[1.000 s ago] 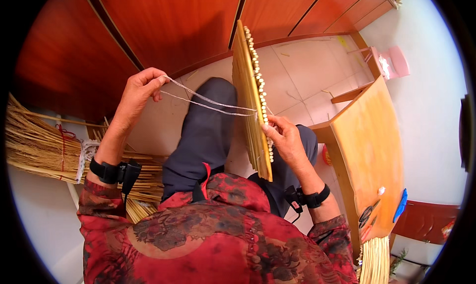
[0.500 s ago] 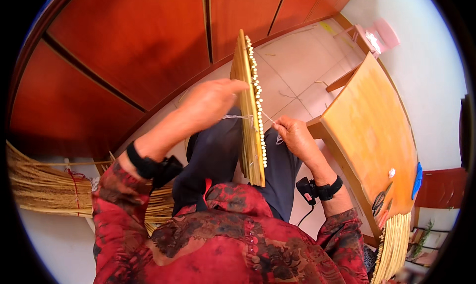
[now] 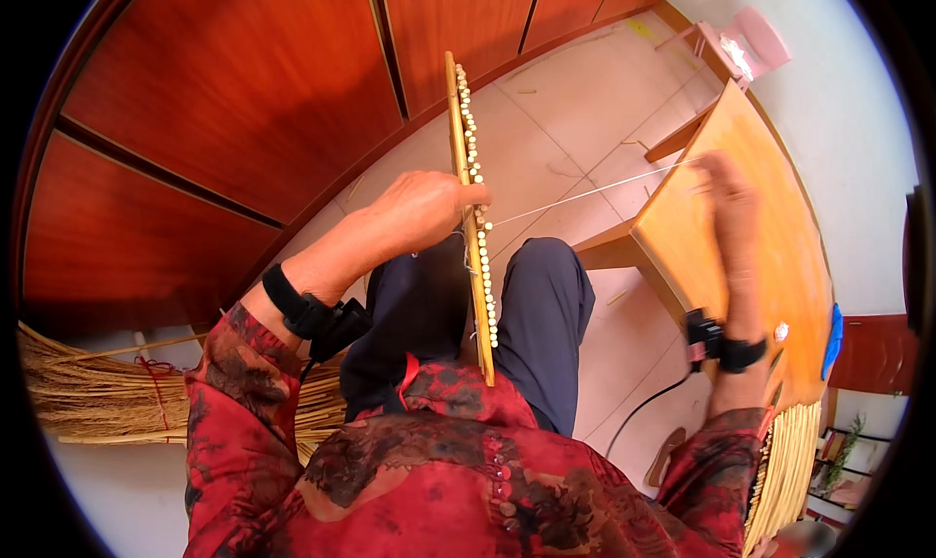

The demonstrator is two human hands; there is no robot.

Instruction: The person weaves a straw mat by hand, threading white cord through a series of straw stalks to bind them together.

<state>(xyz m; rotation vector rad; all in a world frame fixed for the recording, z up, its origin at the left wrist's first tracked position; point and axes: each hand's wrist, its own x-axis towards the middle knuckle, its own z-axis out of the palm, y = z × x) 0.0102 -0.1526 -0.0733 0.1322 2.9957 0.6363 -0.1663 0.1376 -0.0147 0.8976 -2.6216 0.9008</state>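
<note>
A flat row of straw-coloured stalks (image 3: 480, 300), bound together, stands on edge between my knees, its pale round cut ends facing right. My left hand (image 3: 429, 210) is closed on it near its middle, thumb over the cut ends. Out to the right, above the wooden table, my right hand (image 3: 726, 192) is slightly blurred and closed on a thin white string (image 3: 595, 189). That string runs taut from the stalks beside my left thumb to my right fingers. Short loose string ends hang at the left face of the stalks.
A wooden table (image 3: 751, 227) stands at the right, with a blue object (image 3: 832, 342) at its far edge. A bundle of stalks (image 3: 790, 456) lies lower right. Another sheaf (image 3: 107, 392), tied with red string, lies at left. Red-brown cabinet doors (image 3: 244, 61) and a pink chair (image 3: 756, 41) stand beyond.
My right hand has swung up and right, drawing the string out long and taut. My left hand has come down slightly and grips the stalks, which have turned more edge-on and shifted left.
</note>
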